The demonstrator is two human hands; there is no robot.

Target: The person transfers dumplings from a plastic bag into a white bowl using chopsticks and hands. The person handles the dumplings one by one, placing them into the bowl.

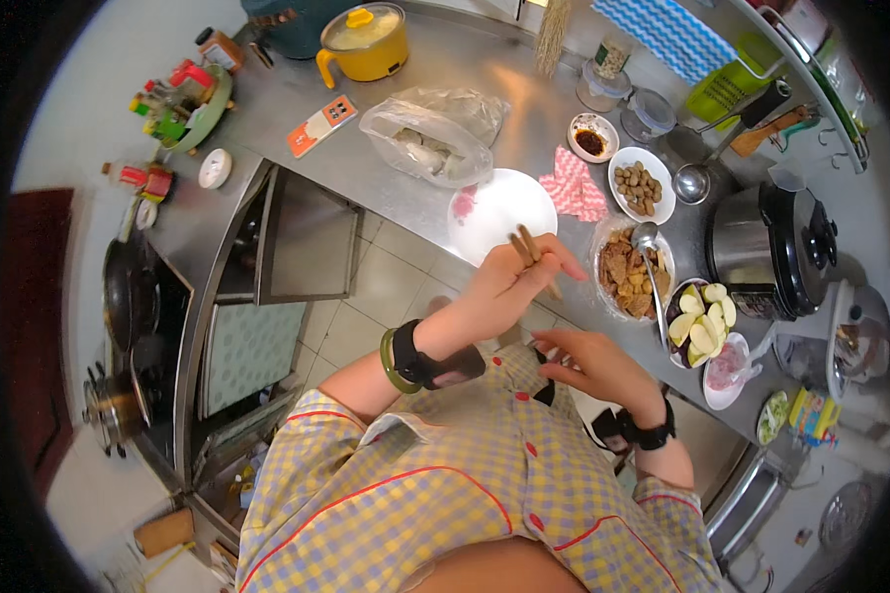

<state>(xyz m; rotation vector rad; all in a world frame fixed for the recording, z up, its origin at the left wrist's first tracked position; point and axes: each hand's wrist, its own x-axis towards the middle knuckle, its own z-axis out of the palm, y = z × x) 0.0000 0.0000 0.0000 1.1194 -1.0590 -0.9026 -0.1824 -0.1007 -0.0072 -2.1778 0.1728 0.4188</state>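
My left hand (504,287) is closed round a pair of wooden chopsticks (526,244), just in front of the counter's edge. Right beyond it stands a white plate (502,212) with a pink flower pattern, bare in the middle. My right hand (603,368) hovers before my checked shirt, fingers loosely bent and apart, with nothing seen in them. To its upper right sits a bowl of brown cooked chunks (625,277) with a metal spoon (653,272) resting in it. Close by is a bowl of cut eggplant (702,324).
Behind the plate lies a clear plastic bag (430,138) with pale contents. A red-and-white cloth (576,186), a bowl of brown nuggets (639,186) and a sauce bowl (592,137) stand right of it. A pressure cooker (771,252) is at right. An open cabinet door (307,237) juts out left.
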